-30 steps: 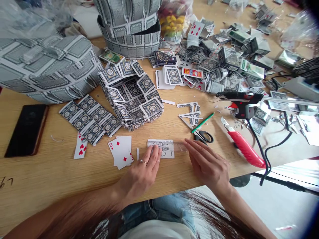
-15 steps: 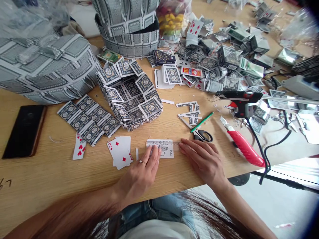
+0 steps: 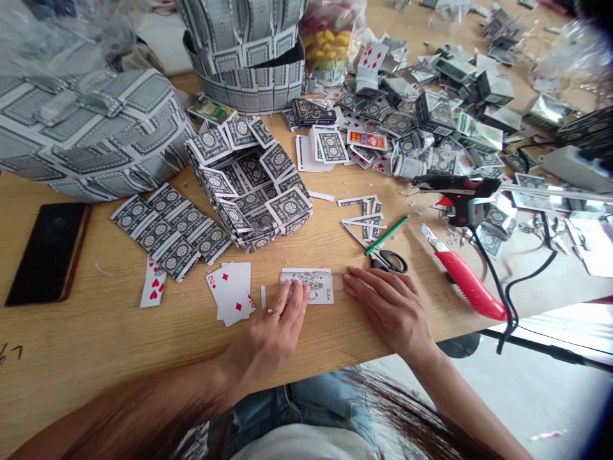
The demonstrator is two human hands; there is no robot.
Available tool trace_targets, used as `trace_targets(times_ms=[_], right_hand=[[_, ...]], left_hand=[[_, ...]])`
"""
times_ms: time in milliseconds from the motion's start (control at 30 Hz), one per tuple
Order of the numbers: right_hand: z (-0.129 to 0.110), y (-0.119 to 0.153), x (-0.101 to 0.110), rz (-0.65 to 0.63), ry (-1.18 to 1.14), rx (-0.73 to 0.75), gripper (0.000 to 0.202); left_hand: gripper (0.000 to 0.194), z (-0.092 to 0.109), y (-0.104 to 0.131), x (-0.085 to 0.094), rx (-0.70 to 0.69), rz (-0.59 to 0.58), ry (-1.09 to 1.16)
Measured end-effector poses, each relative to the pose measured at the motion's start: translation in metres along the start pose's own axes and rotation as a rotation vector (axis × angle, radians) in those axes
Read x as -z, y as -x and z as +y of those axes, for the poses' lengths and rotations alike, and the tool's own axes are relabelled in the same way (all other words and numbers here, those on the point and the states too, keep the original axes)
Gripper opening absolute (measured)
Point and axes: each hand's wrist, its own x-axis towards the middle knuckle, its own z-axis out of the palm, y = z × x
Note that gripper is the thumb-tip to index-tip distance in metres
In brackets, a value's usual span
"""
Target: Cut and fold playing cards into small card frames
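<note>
A joker playing card point(image 3: 322, 289) lies face up at the front of the table. Across its upper part runs a clear ruler point(image 3: 337, 277). My left hand point(image 3: 275, 322), with a ring on one finger, rests outstretched fingers flat on the card, hiding its left part. At the ruler's right end, my right hand point(image 3: 390, 310) has its fingers bent together around the tip; the thumb is hidden. Left of the card are a thin white strip point(image 3: 263, 296) and a few face-up cards, a two of diamonds point(image 3: 232, 287) on top.
A woven card basket point(image 3: 249, 191) and a woven card panel point(image 3: 167, 230) lie behind. Black scissors point(image 3: 390, 260), a green pencil point(image 3: 387, 235), a red utility knife point(image 3: 469, 284) and a glue gun point(image 3: 460, 195) sit to the right. A phone point(image 3: 45, 252) is far left.
Both hands, the joker card and the ruler stay in place. Only the camera view has shifted very slightly.
</note>
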Motion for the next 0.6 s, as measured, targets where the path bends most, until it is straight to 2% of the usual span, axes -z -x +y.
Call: trace_targets(times_ms=[600], right_hand=[[-0.0019, -0.0008, 0.0004, -0.013, -0.037, -0.021, 0.045]], left_hand=[[0.050, 0.0009, 0.0012, -0.0007, 0.006, 0.006, 0.018]])
